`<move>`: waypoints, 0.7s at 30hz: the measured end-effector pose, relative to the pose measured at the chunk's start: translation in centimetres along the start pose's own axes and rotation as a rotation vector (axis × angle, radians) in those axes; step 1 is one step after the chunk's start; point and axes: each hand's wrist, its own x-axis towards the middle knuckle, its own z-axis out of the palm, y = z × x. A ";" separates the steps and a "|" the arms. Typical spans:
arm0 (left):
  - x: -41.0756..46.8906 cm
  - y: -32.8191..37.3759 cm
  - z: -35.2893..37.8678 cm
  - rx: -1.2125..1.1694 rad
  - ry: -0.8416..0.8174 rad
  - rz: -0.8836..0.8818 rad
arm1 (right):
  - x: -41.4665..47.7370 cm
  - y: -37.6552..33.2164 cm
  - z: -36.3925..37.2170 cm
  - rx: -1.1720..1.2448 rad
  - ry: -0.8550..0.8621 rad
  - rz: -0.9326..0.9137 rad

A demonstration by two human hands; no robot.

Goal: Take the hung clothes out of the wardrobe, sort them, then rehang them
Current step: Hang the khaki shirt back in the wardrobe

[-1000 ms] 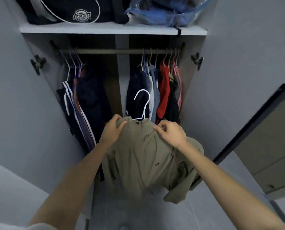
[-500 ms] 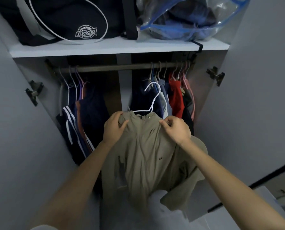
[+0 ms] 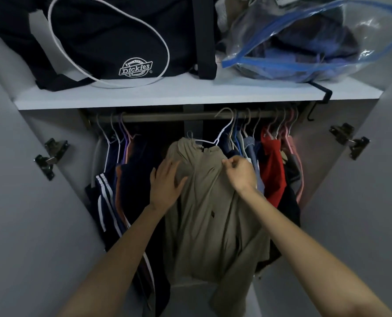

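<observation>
A khaki shirt [image 3: 204, 213] hangs on a white hanger [image 3: 222, 131], whose hook sits over the wardrobe rod [image 3: 167, 117] near the middle. My left hand [image 3: 166, 186] lies flat with spread fingers on the shirt's left shoulder. My right hand [image 3: 240, 172] pinches the fabric at the shirt's right shoulder. Dark striped garments [image 3: 108, 184] hang at the rod's left end. Several clothes, among them a red one [image 3: 270, 168], are packed together at its right end, right behind my right hand.
A black Dickies bag [image 3: 112, 42] and a clear blue-edged storage bag [image 3: 304, 42] full of clothes sit on the white shelf [image 3: 167, 94] above the rod. Grey wardrobe doors [image 3: 19, 213] stand open at both sides, with metal hinges [image 3: 350, 140] sticking out.
The khaki shirt went up and forward from in front of me onto the rod. My left hand let go of its shoulder and flattened on it. The camera tilted up.
</observation>
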 end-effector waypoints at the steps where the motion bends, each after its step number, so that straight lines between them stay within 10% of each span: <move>1: 0.3 -0.1 0.1 0.012 0.014 -0.006 | 0.9 -0.1 0.5 0.009 0.001 0.007; 21: 7.0 -4.3 2.2 -0.007 -0.155 0.044 | 8.1 0.1 5.3 0.014 0.123 0.253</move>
